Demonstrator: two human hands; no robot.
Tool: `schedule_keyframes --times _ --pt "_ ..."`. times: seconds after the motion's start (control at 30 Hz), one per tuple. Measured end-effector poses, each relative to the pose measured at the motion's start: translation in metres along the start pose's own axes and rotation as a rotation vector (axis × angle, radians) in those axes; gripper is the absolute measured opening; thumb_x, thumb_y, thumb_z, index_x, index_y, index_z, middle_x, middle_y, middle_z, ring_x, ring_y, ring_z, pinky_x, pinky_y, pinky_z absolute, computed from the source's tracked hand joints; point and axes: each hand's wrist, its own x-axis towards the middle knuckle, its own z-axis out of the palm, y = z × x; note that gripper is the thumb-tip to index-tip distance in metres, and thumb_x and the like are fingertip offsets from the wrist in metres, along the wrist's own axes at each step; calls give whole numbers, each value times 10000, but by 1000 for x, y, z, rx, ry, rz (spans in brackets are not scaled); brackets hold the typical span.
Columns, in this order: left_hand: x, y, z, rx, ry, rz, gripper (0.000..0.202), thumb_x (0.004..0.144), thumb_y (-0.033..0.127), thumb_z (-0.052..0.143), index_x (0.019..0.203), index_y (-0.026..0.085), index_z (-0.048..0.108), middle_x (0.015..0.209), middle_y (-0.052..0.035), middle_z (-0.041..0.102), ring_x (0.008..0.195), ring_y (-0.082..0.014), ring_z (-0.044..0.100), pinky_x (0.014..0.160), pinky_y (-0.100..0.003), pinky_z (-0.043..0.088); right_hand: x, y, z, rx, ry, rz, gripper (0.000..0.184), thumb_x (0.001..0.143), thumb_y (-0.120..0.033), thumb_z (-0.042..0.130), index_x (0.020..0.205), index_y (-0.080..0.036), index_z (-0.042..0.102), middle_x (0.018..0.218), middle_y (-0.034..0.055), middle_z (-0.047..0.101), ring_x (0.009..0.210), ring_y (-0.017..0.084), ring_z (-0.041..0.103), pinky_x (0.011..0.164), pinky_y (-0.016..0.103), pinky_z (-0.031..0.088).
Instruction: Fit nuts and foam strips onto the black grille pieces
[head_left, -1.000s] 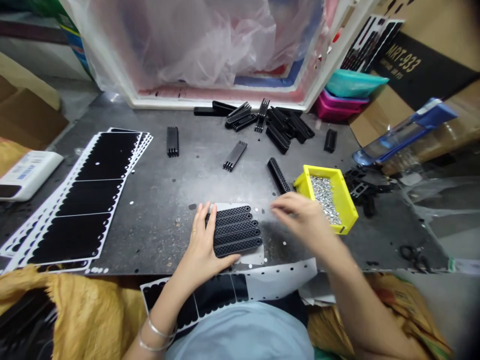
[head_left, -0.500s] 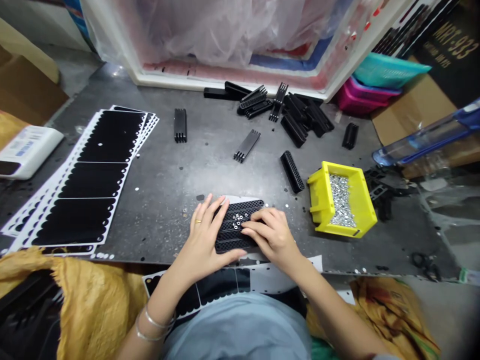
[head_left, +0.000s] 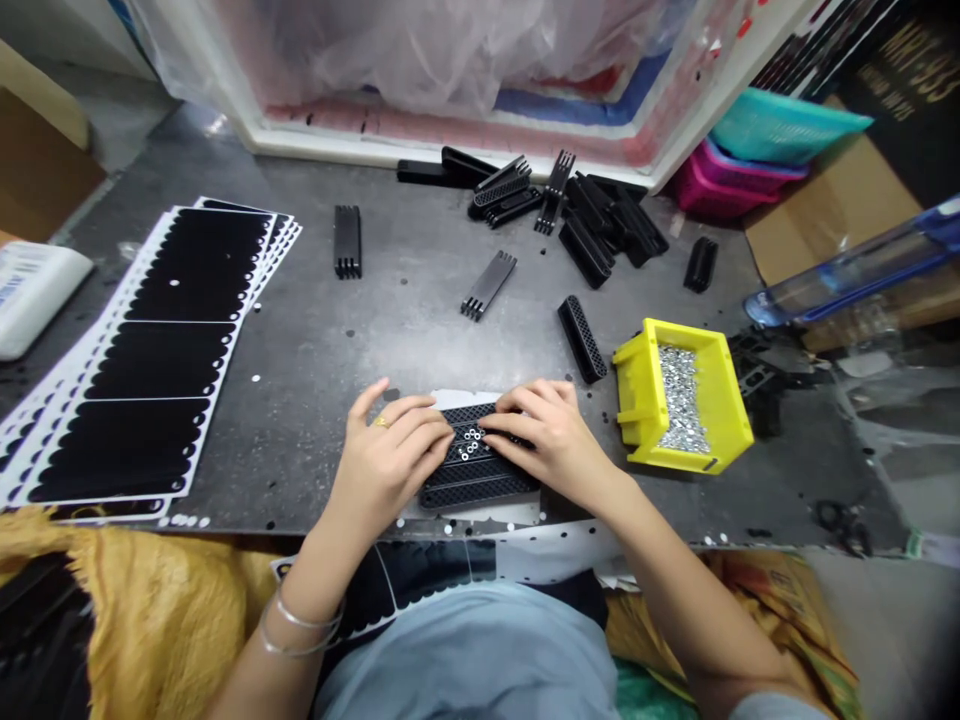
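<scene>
Several black plastic bars (head_left: 484, 488) with latticed faces lie side by side near the table's front edge. Small silver nuts (head_left: 470, 445) are scattered on top of them. My left hand (head_left: 394, 452) is closed at the left end of one bar in the row, its thumb and fingertips together and its index finger raised. From the right, my right hand (head_left: 551, 432) closes on the other end of the row, fingertips beside the nuts. The fingers partly hide the bar between them. A pale sheet (head_left: 469, 398) shows beneath the bars.
A yellow bin (head_left: 716, 400) of small metal pieces stands right. Loose black bars (head_left: 600, 225) are heaped at the back, others (head_left: 487, 285) lie singly. Black-and-white die-cut sheets (head_left: 161, 350) are stacked left. A white-framed panel (head_left: 450, 150) borders the back; scissors (head_left: 844, 525) lie front right.
My left hand has gone from spread flat over the bars to closed at their left end. My right hand has shifted slightly up. The nuts sit closer together.
</scene>
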Motion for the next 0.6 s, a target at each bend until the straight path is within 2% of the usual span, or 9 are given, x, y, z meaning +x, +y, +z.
schedule_keyframes --times 0.13,0.27,0.47,0.6 --pt "-11 -11 -3 102 98 -29 106 952 133 688 1029 206 696 1029 -15 814 1093 -238 749 1205 -505 307 0 6 -2 -24 24 -18 134 1018 -275 642 1006 -226 765 966 17 753 950 191 610 922 382 324" --pt "-22 -17 -3 105 86 -17 181 952 119 686 1102 220 706 1094 -22 815 1096 -239 755 1191 -514 346 -8 21 -8 -82 71 26 124 1023 -277 633 990 -255 751 942 -8 747 930 184 618 932 391 324" --pt "-24 -9 -3 125 77 -77 180 970 140 664 1115 231 721 1146 -31 805 1092 -234 758 1159 -505 396 -13 30 -7 -209 142 35 147 1032 -264 602 1021 -265 749 965 3 760 902 191 628 917 407 348" --pt "-26 -4 -4 141 53 -77 211 972 145 658 1150 239 720 1196 -33 791 1113 -235 752 1138 -504 413 -18 29 -3 -308 143 -35 175 1012 -218 600 1081 -256 756 990 18 772 901 202 641 903 411 356"
